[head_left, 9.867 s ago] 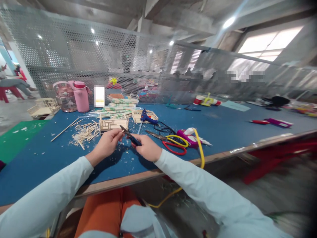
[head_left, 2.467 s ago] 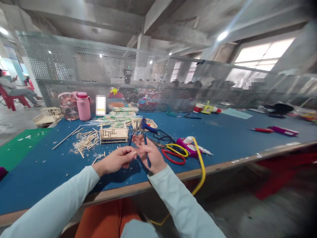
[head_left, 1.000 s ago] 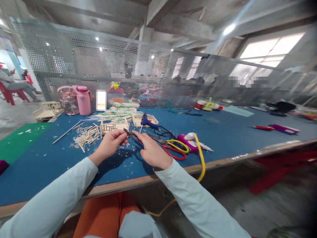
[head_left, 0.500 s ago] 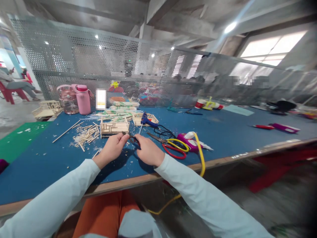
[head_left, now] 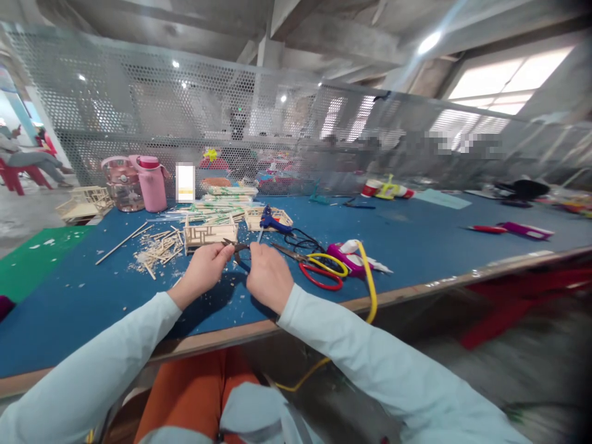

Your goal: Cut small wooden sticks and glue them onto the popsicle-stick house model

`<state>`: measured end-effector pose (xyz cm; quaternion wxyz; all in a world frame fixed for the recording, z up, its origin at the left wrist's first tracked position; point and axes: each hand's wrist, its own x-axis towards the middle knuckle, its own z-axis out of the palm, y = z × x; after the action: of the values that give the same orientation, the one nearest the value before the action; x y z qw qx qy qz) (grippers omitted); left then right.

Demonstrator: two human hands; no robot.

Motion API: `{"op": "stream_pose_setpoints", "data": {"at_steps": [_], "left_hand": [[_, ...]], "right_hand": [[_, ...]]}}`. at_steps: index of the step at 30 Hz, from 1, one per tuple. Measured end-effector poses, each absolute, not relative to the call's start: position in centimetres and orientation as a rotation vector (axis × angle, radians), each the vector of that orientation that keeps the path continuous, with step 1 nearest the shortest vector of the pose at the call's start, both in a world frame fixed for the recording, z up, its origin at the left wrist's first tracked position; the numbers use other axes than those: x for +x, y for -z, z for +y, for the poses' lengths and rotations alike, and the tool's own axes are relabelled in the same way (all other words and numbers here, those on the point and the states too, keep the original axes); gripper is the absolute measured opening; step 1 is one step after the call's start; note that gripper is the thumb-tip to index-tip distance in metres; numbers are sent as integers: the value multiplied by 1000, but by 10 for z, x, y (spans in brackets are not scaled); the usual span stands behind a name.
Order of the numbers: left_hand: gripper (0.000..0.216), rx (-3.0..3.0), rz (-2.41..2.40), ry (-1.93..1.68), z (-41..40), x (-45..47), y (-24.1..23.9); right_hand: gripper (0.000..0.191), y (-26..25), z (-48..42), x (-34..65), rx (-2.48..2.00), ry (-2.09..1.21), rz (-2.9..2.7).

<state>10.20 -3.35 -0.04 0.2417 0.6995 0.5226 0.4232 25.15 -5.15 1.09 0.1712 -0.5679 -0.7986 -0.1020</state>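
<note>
My right hand (head_left: 272, 276) is closed around dark pliers (head_left: 242, 262) with bluish handles, held just above the blue tabletop. The handles are spread apart, and the jaws point left toward my left hand. My left hand (head_left: 203, 271) is closed in a pinch beside the jaws; what lies between its fingertips is too small or hidden to make out. Just behind the hands stands a small frame built of wooden sticks (head_left: 210, 234). Loose cut sticks and crumbs (head_left: 160, 248) lie to its left. A blue glue gun (head_left: 274, 221) rests behind my right hand.
Large scissors (head_left: 321, 271) with red and yellow handles lie to the right, beside a purple-and-white device (head_left: 346, 256) with a yellow cord. Pink bottles (head_left: 152, 188) and bundled sticks (head_left: 226, 200) stand at the back. A perforated metal screen (head_left: 194, 117) runs behind the table.
The pliers' handles have spread wider, and their jaws show more clearly. Both hands stay close together above the table. The whole view has shifted slightly.
</note>
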Motion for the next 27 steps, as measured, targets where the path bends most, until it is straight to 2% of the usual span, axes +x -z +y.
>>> {"op": "stream_pose_setpoints", "data": {"at_steps": [4,10,17,23,25,27], "left_hand": [[39,1830,1403,-1120,-31,105,4],[36,1831,1095,-1138,-30,102,2],[33,1893,1087,-964,-31,99,-3],[31,1761,992,-943,-28,100,2],[32,1702,958,-967,-27,100,2],[32,1616,930,-1014,-26,99,2]], "right_hand": [[24,-15,-46,254,-1617,326,-2317],[27,-23,-42,266,-1544,-47,-2347],[22,-18,-32,285,-1305,-761,-2298],[35,-27,-34,283,-1158,-1479,-2005],[35,-31,-33,285,-1164,-1372,-2060],[31,-32,-31,289,-1288,-1000,-2195]]}}
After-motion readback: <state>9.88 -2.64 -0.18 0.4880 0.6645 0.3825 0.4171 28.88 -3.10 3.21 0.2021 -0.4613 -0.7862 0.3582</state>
